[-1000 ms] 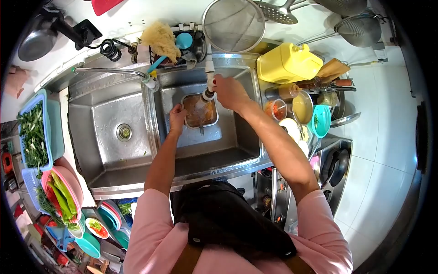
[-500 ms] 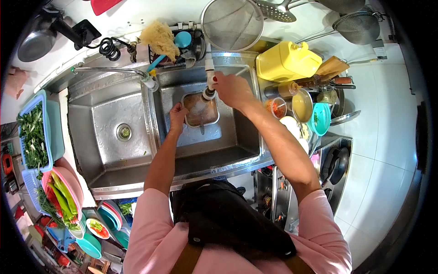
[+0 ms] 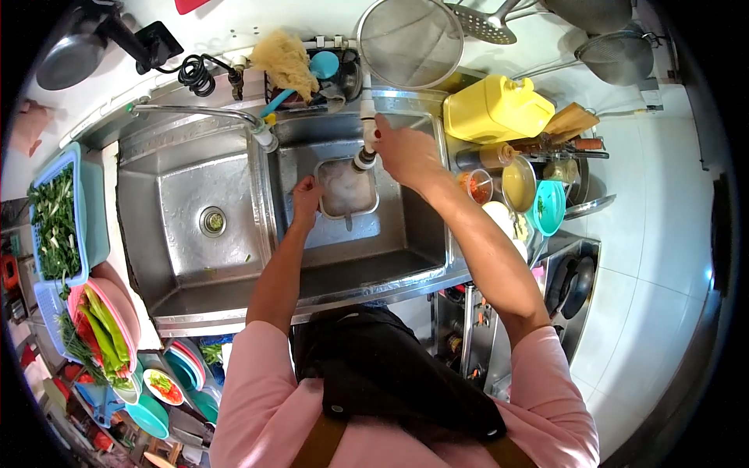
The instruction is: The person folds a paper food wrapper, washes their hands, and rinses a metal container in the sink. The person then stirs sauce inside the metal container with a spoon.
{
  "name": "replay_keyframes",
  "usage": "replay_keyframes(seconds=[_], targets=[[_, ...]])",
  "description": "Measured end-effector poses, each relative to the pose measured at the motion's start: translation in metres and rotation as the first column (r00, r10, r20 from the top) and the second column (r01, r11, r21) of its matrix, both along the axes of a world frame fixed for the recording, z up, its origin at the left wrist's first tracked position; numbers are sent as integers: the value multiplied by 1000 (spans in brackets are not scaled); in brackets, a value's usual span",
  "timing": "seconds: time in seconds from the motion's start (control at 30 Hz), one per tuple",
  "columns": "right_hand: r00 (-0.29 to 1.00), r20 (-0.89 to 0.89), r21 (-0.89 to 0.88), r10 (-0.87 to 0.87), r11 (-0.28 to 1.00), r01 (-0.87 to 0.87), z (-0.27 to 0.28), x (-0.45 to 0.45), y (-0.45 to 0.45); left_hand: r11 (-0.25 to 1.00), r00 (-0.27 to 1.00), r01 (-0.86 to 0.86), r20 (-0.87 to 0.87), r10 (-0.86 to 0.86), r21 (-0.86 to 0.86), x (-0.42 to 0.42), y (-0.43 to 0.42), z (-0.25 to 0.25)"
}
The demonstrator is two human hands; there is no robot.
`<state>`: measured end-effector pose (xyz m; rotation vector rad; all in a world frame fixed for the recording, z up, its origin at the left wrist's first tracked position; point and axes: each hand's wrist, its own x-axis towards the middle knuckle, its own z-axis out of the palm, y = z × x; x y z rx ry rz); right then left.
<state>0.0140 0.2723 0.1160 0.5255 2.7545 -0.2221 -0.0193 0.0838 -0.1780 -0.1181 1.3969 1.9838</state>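
In the right basin of the steel double sink (image 3: 437,195) sits a square metal container (image 3: 349,216) of cloudy, frothy water. My left hand (image 3: 306,201) pinches its left rim. Above the container, my right hand (image 3: 407,156) is closed around the white tap (image 3: 370,134), whose dark-ringed spout (image 3: 363,161) points down into the water. What lies under the froth is hidden. A small metallic handle-like piece (image 3: 348,224) shows at the container's near edge.
A curved faucet (image 3: 203,114) reaches over the left basin. At right stand a yellow jug (image 3: 495,108), a turquoise bowl (image 3: 549,208) and seasoning containers. Baskets of chopped greens (image 3: 56,222) and peppers (image 3: 104,327) are at left. A large strainer (image 3: 409,43) hangs behind.
The water in the container has become whiter and frothier, covering the brownish contents seen before. Both hands keep nearly the same places; the view has shifted slightly.
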Motion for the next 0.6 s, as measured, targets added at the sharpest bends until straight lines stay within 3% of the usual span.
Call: replay_keyframes(seconds=[0.6], targets=[[1000,-10,26,6,1000,-6,6,3,-6,999,998,39,-40,-38,18,3,-2,-7]])
